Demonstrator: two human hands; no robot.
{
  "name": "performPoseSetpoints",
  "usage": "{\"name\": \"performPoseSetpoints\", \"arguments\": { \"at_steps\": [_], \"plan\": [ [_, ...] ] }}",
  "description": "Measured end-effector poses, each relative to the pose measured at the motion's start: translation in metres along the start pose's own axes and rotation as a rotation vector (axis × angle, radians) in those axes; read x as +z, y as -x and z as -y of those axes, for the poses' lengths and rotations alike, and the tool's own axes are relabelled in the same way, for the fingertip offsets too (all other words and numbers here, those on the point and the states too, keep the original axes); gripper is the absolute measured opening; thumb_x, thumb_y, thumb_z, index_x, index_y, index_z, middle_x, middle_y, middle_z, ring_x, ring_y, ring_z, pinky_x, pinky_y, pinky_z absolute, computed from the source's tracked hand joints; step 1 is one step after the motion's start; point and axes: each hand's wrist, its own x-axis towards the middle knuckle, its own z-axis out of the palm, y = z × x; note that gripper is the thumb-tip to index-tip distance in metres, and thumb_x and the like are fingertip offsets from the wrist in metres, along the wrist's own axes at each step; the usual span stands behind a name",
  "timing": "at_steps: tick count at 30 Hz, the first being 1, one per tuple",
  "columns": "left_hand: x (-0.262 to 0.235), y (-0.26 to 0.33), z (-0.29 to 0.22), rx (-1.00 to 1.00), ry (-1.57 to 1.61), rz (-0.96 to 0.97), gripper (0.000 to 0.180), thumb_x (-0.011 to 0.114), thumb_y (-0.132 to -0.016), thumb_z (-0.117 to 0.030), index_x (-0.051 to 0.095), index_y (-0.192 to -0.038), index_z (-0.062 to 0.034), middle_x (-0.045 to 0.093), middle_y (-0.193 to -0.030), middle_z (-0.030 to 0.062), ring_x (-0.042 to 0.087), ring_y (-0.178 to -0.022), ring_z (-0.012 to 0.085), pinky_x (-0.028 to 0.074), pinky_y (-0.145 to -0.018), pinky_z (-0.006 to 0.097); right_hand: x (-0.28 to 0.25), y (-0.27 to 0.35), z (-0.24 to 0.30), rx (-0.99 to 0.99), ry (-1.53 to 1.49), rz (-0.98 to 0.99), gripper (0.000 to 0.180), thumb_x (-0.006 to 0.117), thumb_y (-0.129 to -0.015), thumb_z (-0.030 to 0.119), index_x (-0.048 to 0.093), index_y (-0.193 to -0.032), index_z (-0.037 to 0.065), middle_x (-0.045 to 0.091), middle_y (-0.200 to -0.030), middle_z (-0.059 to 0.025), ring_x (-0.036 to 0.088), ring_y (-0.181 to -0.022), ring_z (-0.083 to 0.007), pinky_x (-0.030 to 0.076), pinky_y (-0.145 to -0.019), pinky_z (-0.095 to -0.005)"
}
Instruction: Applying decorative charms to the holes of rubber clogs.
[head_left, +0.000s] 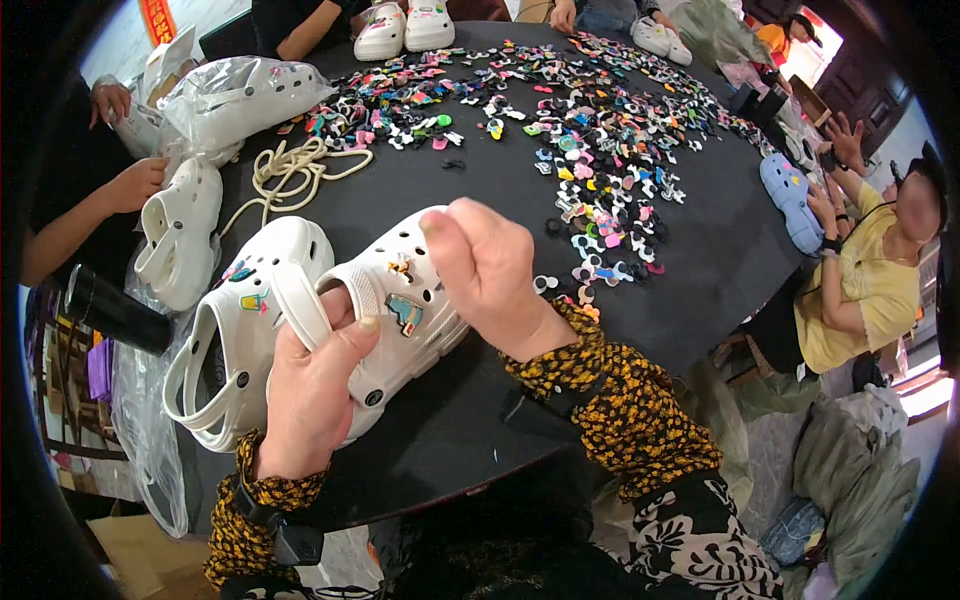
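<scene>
My left hand (308, 395) grips a white clog (440, 325), its fingers reaching inside the opening and its thumb on the outside near the strap. On this clog's upper sit a teal roller-skate charm (405, 314) and a small orange-and-white charm (401, 268). My right hand (488, 268) is closed against the toe, with the thumb near the holes; whatever its fingers may hold is hidden. Just left stands a second white clog (295, 240), with a yellow-and-green charm (254, 302) and another colourful charm (238, 271) on it.
Loose charms (590, 140) cover much of the black table (690, 290). Cream cord (290, 170), bagged clogs (245, 95), another white clog (180, 235) and a black cylinder (118, 310) lie left. A person in yellow (850, 285) sits right, beside a blue clog (790, 205). Other people's hands (138, 185) flank the table.
</scene>
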Motion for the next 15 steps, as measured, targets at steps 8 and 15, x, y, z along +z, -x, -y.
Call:
{"name": "performPoseSetpoints", "arguments": {
  "at_steps": [8, 15],
  "plan": [
    [0.008, 0.013, 0.003, 0.128, -0.317, 0.067, 0.025, 0.053, -0.085, -0.004, 0.058, -0.107, 0.0044, 0.057, -0.087, 0.0011, 0.049, -0.078, 0.0069, 0.041, -0.07, 0.023, -0.004, -0.007, -0.007, -0.097, 0.048, 0.126, 0.017, 0.064, -0.083, 0.011, 0.055, -0.072, 0.001, 0.053, -0.067, -0.0104, 0.055, -0.061, -0.0275, 0.045, -0.054, -0.0346],
    [0.013, 0.016, 0.002, 0.188, -0.442, 0.058, 0.018, 0.053, -0.085, -0.004, 0.057, -0.101, 0.0047, 0.055, -0.082, 0.0024, 0.046, -0.073, 0.0079, 0.04, -0.065, 0.024, -0.003, -0.006, -0.006, -0.242, 0.108, 0.13, 0.024, 0.068, -0.077, 0.02, 0.051, -0.068, 0.006, 0.05, -0.069, -0.0086, 0.054, -0.061, -0.0278, 0.044, -0.053, -0.0376]
  ]
}}
